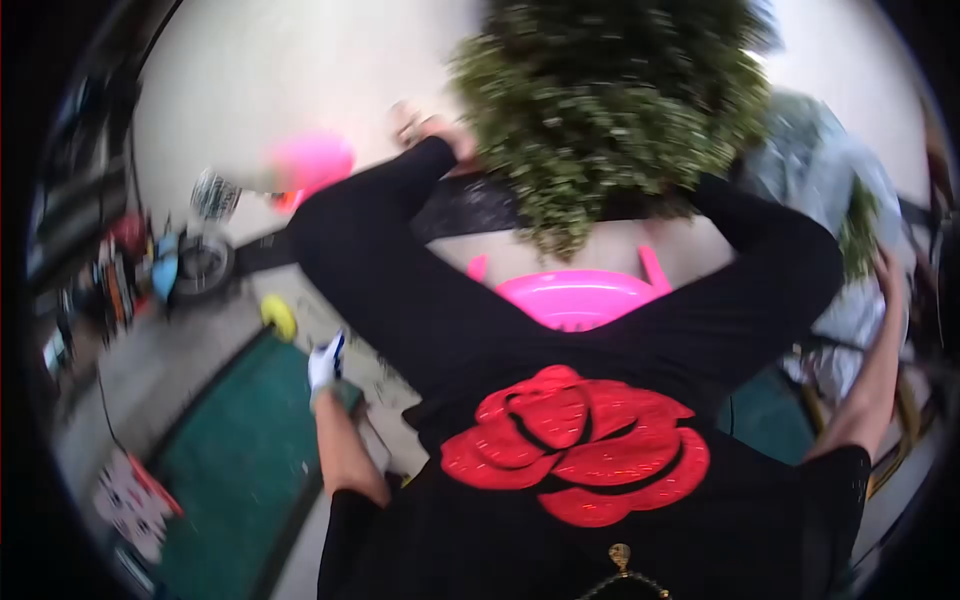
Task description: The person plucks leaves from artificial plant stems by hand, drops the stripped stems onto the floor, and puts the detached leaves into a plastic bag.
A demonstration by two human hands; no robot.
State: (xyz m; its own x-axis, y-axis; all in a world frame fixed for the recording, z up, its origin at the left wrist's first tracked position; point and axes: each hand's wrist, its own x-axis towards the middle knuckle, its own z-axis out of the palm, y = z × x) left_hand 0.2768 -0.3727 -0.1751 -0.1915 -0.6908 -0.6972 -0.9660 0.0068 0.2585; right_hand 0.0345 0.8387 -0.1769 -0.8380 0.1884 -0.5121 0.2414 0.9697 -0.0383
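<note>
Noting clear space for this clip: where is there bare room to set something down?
Bare: pale floor beyond the pink object, left of the leafy pile; green surface beside the gloved left hand. Crowded: around the right hand, near the clear plastic.

Leafy heap [600, 140] green — seat [580, 294] bright pink — red flower [620, 460] on black shirt [440, 545].

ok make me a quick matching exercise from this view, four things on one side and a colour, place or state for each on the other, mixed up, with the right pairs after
Column one
1. left hand
2. plastic seat
3. rose design
4. plastic bag

Column two
a. bright pink
b. pale, beside the right hand
c. in a white and blue glove
d. red, on the black top

Right pairs: 1-c, 2-a, 3-d, 4-b
</note>
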